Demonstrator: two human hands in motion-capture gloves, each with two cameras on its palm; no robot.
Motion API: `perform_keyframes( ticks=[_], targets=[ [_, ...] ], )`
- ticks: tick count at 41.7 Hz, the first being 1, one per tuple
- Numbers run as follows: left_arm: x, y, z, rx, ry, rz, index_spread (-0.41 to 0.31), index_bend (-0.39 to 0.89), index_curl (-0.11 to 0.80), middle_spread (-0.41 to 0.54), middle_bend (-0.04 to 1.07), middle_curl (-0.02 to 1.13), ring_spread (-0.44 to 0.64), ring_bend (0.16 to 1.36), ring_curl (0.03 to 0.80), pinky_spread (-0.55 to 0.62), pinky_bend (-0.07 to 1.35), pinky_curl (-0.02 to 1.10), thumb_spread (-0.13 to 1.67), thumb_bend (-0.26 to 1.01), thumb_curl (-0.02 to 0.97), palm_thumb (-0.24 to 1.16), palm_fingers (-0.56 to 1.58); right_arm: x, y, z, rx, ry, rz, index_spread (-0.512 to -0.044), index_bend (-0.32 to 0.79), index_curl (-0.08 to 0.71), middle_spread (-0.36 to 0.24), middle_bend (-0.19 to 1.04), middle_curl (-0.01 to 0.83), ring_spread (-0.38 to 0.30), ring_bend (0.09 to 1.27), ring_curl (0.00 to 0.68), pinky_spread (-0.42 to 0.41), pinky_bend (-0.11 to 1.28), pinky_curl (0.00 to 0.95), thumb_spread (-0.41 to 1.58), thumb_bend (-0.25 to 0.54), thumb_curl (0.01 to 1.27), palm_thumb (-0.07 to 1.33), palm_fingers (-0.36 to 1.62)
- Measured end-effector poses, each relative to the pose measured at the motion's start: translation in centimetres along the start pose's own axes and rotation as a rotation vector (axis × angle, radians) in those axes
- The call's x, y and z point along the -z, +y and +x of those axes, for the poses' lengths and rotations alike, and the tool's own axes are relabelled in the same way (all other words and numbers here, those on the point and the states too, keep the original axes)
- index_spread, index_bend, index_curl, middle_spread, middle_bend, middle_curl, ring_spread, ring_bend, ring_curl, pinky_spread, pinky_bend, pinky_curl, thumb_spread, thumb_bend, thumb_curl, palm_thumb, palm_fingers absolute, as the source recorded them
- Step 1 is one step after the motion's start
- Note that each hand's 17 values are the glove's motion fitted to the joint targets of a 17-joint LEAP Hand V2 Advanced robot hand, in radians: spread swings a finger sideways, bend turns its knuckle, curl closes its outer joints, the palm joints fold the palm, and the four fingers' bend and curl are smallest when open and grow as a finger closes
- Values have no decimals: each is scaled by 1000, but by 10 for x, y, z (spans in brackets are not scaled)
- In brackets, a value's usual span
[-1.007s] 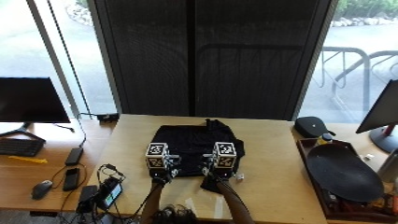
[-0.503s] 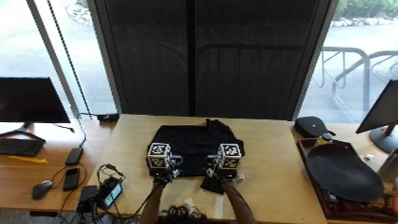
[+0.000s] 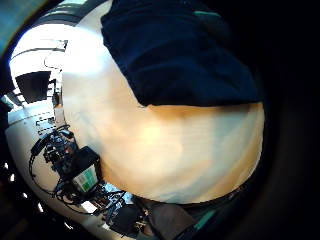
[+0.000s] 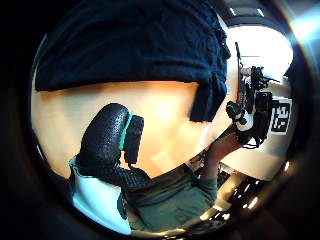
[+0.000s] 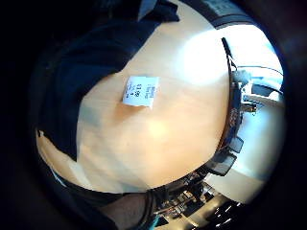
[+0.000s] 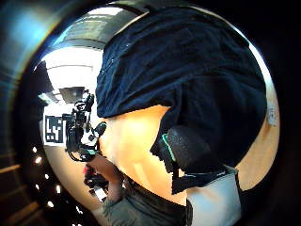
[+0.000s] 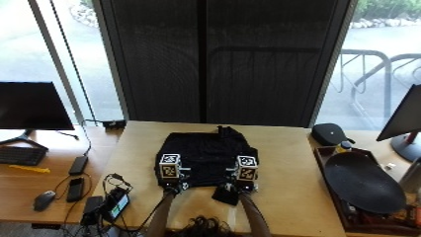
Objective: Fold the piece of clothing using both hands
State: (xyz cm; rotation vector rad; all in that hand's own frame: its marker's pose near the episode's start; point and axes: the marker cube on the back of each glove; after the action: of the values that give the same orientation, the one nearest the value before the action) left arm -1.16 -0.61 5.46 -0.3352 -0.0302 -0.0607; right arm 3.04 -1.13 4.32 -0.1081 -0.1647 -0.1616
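Observation:
A black garment (image 7: 207,153) lies bunched on the light wooden table (image 7: 296,197), in front of me. My left hand (image 7: 172,184) hovers at its near left edge; in the left thumb side palm view its thumb (image 4: 107,137) is over bare wood and holds nothing. At the near right corner, my right hand (image 7: 242,186) pinches a dark flap of the cloth (image 7: 227,194), drawn toward the table's front edge. The right thumb (image 6: 186,148) lies against the garment (image 6: 188,70).
A small white label (image 5: 140,91) lies on the wood beside the garment. Cables and a small device (image 7: 111,202) sit at the table's near left corner. On the right stand a black case (image 7: 331,133) and a dark oval dish (image 7: 361,182). A monitor (image 7: 33,106) stands left.
Both hands have drawn back toward the near edge of the table. The right hand has brought a dark flap of the garment with it.

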Motion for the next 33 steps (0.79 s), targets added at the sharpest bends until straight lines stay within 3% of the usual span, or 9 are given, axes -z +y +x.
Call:
perform_keyframes(
  ticks=[4, 8, 12, 16, 19, 23, 28, 32, 33],
  targets=[
    [-11, -1, -5, 37, -8, -109, -68, 131, 267, 107, 183, 358, 286, 600, 294, 407, 531, 296, 1128, -17, 307, 287, 162, -10, 0, 14, -86, 45, -69, -380, 105, 238, 57, 167, 233, 201, 268, 238, 300, 782, 360, 1148, -10, 304, 453, -48],
    [-18, -7, -9, 53, -24, -132, -66, 134, 270, 112, 186, 360, 291, 608, 297, 402, 545, 304, 1132, -16, 312, 298, 158, -22, -11, 12, 40, -48, -88, -378, 106, 229, 58, 167, 236, 201, 269, 242, 290, 796, 364, 1138, -17, 309, 460, -57],
    [-26, -10, -11, 65, -28, -187, -65, 143, 277, 115, 191, 363, 287, 614, 300, 395, 547, 307, 1132, -11, 318, 322, 162, -27, -9, 28, -83, 48, -127, -375, 107, 221, 60, 164, 239, 201, 270, 246, 278, 811, 366, 1130, -16, 316, 471, -60],
    [-33, -14, -12, 40, -6, -193, -64, 144, 282, 117, 187, 365, 284, 620, 301, 386, 555, 312, 1142, -9, 323, 344, 171, -30, 2, 37, -141, 53, -264, -374, 108, 215, 64, 166, 242, 202, 272, 250, 272, 818, 367, 1128, -17, 319, 480, -64],
    [-35, -17, -13, 30, 9, -155, -68, 174, 297, 111, 184, 364, 283, 604, 298, 382, 551, 312, 1167, -3, 324, 365, 180, -32, -2, 42, -187, 79, -223, -368, 152, 225, 62, 177, 246, 198, 299, 261, 261, 746, 347, 1126, -17, 320, 489, -44],
    [-37, -17, -13, 31, 8, -125, -79, 206, 323, 103, 179, 362, 285, 571, 290, 362, 550, 316, 1219, 12, 330, 409, 219, -38, 6, 25, 37, -94, -367, -363, 206, 255, 51, 196, 260, 180, 335, 272, 256, 635, 325, 1137, -14, 319, 500, 31],
    [-33, -21, -15, 27, -57, -11, -97, 221, 351, 69, 183, 359, 248, 535, 279, 286, 575, 327, 1281, 33, 337, 464, 345, -33, -24, 8, 253, -196, -34, -370, 258, 287, 31, 191, 273, 142, 367, 281, 241, 519, 289, 1177, -1, 318, 536, 179],
    [-24, -30, -24, 61, -220, 157, -122, 195, 361, 18, 178, 359, 173, 521, 277, 186, 617, 342, 1344, 73, 351, 539, 465, -23, -21, 28, -12, 71, 73, -372, 267, 306, -10, 187, 285, 81, 402, 291, 226, 493, 279, 1208, 19, 322, 596, 375],
    [-21, -32, -28, 69, -275, 208, -134, 166, 357, -19, 180, 363, 104, 543, 289, 106, 694, 371, 1358, 99, 362, 588, 607, -19, -20, 34, -77, 144, 98, -365, 291, 321, -34, 217, 299, 46, 441, 307, 206, 491, 281, 1222, 57, 335, 667, 545]
  ],
)
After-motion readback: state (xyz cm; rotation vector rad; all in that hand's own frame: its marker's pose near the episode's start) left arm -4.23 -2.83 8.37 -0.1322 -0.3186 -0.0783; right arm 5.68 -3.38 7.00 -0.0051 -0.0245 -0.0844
